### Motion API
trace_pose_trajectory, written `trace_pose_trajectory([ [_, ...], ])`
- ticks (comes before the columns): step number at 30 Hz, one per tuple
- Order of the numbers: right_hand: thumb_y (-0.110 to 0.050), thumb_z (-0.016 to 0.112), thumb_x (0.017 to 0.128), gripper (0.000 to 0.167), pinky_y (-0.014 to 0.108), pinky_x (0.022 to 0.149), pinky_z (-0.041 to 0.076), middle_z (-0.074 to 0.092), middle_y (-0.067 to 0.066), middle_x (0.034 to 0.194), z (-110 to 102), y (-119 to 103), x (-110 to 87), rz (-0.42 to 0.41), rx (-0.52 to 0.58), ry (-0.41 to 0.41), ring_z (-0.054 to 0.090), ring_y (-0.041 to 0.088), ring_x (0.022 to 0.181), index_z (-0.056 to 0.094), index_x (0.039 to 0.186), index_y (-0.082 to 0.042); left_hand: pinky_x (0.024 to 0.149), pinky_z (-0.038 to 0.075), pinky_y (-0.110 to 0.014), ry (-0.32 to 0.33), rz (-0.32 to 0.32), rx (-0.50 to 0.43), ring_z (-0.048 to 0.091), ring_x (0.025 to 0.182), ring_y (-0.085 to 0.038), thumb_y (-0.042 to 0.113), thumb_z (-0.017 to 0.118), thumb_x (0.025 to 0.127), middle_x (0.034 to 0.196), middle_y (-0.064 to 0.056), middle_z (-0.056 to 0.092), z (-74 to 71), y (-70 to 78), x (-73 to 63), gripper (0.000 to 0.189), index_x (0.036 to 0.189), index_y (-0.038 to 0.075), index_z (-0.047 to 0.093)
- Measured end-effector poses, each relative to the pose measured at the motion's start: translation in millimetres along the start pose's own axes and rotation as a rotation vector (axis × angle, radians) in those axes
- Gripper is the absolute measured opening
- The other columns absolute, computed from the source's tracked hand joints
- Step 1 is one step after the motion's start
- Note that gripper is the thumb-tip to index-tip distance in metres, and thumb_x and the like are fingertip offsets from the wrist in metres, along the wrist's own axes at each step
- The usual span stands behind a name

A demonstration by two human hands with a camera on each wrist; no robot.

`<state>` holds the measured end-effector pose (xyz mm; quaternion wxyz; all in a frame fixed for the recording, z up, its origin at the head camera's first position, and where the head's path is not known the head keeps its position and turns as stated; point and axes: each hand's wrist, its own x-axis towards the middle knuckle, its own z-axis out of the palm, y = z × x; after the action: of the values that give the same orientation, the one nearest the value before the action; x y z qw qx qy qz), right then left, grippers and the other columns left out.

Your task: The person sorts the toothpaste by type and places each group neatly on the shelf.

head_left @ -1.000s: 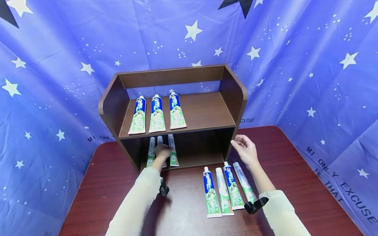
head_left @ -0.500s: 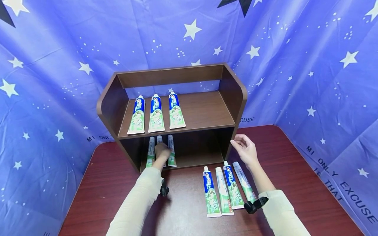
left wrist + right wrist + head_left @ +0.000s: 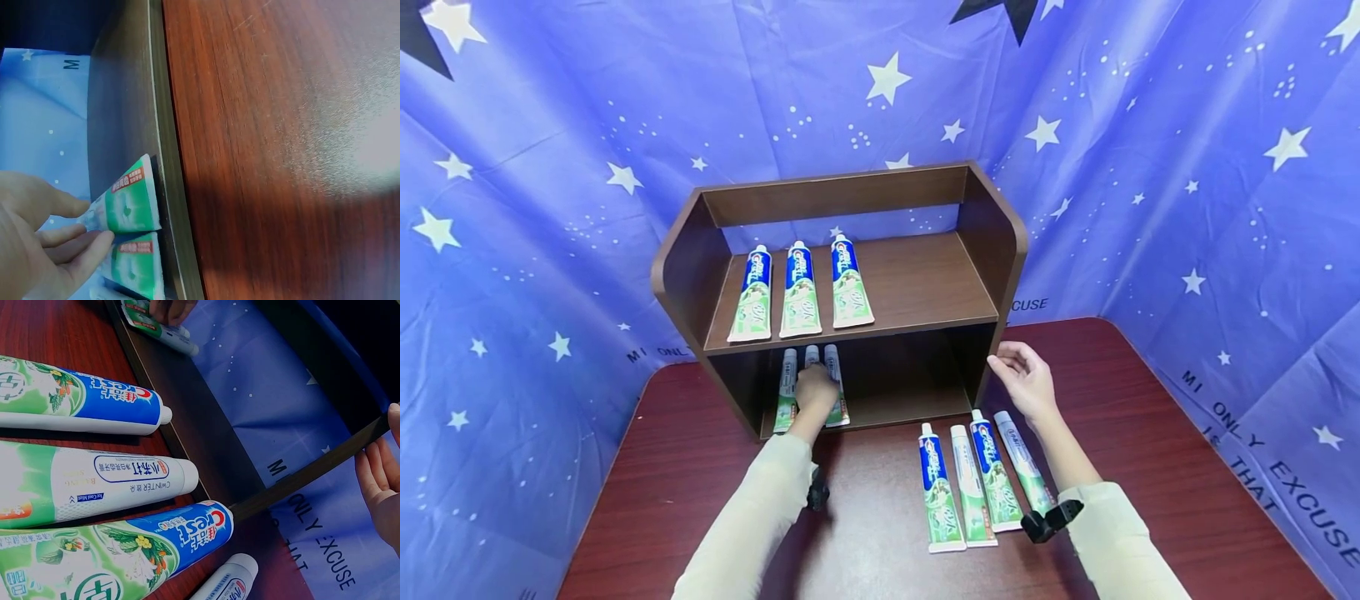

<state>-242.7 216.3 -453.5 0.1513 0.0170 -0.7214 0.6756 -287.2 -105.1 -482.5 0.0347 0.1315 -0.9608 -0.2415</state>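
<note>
My left hand point(image 3: 816, 390) reaches into the lower level of a brown two-tier shelf point(image 3: 925, 279). In the left wrist view its thumb and fingers pinch a green-and-white toothpaste tube point(image 3: 132, 203), which lies beside a matching toothpaste tube point(image 3: 139, 265). A further toothpaste tube point(image 3: 787, 387) lies to their left, and the hand partly covers the row. On the upper level rest three blue-and-green Crest toothpaste tubes point(image 3: 801, 292). My right hand point(image 3: 1028, 385) grips the front edge of the shelf's right side panel point(image 3: 312, 467), thumb on one side and fingers on the other.
Several toothpaste tubes point(image 3: 942, 492) lie side by side on the dark red table point(image 3: 647, 492), in front of the shelf's right end and left of my right forearm. A blue star-patterned curtain point(image 3: 820, 92) hangs behind and on both sides.
On the lower level, the right-hand tube has shifted slightly left with my left hand, and it now lies closer to the middle tube. My right hand stays on the side panel.
</note>
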Motion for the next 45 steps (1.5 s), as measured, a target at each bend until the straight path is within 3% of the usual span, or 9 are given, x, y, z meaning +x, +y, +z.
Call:
trace_pose_trajectory([
  [7,0.004,0.063,0.087,0.027,0.006,0.077,0.049,0.060,-0.020,0.086,-0.6,-0.3,-0.2,-0.009,-0.007,0.011,0.058,-0.007,0.081,0.054,0.111,0.013,0.057,0.051,-0.044,0.079,0.193,-0.081,0.065,0.069,-0.038,0.001,0.061,0.067,0.071,-0.018,0.067,1.3,-10.0,-12.1,0.005,0.062,0.002,0.062],
  [11,0.003,0.064,0.088,0.028,0.005,0.078,0.049,0.059,-0.021,0.086,-1.1,0.8,-0.9,0.001,-0.017,0.006,0.058,-0.007,0.081,0.054,0.112,0.012,0.054,0.050,-0.038,0.122,0.275,-0.150,0.064,0.065,-0.032,0.008,0.062,0.066,0.067,-0.012,0.067,28.4,-33.2,3.3,0.005,0.066,0.007,0.067],
  [15,0.002,0.064,0.088,0.029,0.005,0.078,0.049,0.059,-0.021,0.086,-1.0,2.3,-2.3,0.014,-0.024,0.001,0.058,-0.008,0.082,0.054,0.113,0.012,0.055,0.052,-0.036,0.100,0.244,-0.181,0.066,0.069,-0.029,0.011,0.065,0.066,0.073,-0.010,0.070,36.6,-42.2,4.0,0.011,0.075,0.009,0.072],
  [17,0.002,0.064,0.088,0.029,0.005,0.078,0.049,0.059,-0.021,0.087,-0.7,2.7,-2.8,0.018,-0.028,0.001,0.058,-0.008,0.082,0.054,0.113,0.011,0.055,0.052,-0.036,0.091,0.229,-0.210,0.066,0.069,-0.030,0.011,0.065,0.068,0.074,-0.012,0.071,33.1,-41.5,-2.4,0.014,0.080,0.008,0.073],
  [18,0.002,0.064,0.088,0.029,0.005,0.077,0.049,0.059,-0.021,0.086,-0.6,2.9,-2.8,0.017,-0.025,0.002,0.058,-0.007,0.081,0.054,0.113,0.012,0.059,0.053,-0.040,0.060,0.199,-0.213,0.067,0.073,-0.034,0.007,0.066,0.067,0.078,-0.015,0.071,20.6,-33.6,-13.9,0.018,0.084,0.004,0.073],
  [22,0.002,0.063,0.088,0.029,0.005,0.078,0.049,0.059,-0.021,0.087,-0.7,2.3,-2.9,0.016,-0.024,0.003,0.058,-0.007,0.081,0.054,0.114,0.012,0.061,0.054,-0.037,0.086,0.229,-0.221,0.068,0.073,-0.032,0.005,0.066,0.071,0.077,-0.015,0.072,10.9,-29.1,-31.9,0.020,0.089,-0.001,0.071],
  [32,0.000,0.063,0.089,0.030,0.005,0.079,0.049,0.059,-0.022,0.087,-0.4,-1.3,-4.9,0.023,-0.043,-0.004,0.057,-0.009,0.081,0.054,0.115,0.011,0.070,0.055,-0.034,0.036,0.174,-0.295,0.068,0.077,-0.022,0.010,0.069,0.078,0.083,-0.009,0.073,6.5,-29.6,-61.6,0.015,0.091,0.003,0.070],
  [38,0.000,0.063,0.089,0.030,0.004,0.079,0.048,0.058,-0.022,0.087,0.2,-2.8,-5.1,0.020,-0.044,0.000,0.057,-0.009,0.082,0.054,0.115,0.011,0.074,0.056,-0.035,-0.003,0.150,-0.425,0.070,0.077,-0.021,0.009,0.069,0.081,0.086,-0.013,0.073,4.1,-36.0,-79.1,0.016,0.094,-0.001,0.069],
  [45,-0.004,0.063,0.090,0.030,0.003,0.080,0.047,0.057,-0.024,0.087,1.7,-4.0,-4.9,0.027,-0.057,0.003,0.057,-0.010,0.083,0.054,0.116,0.010,0.076,0.057,-0.033,-0.009,0.138,-0.463,0.070,0.079,-0.020,0.009,0.069,0.082,0.088,-0.011,0.074,-0.2,-52.2,-91.5,0.017,0.097,0.000,0.070],
])
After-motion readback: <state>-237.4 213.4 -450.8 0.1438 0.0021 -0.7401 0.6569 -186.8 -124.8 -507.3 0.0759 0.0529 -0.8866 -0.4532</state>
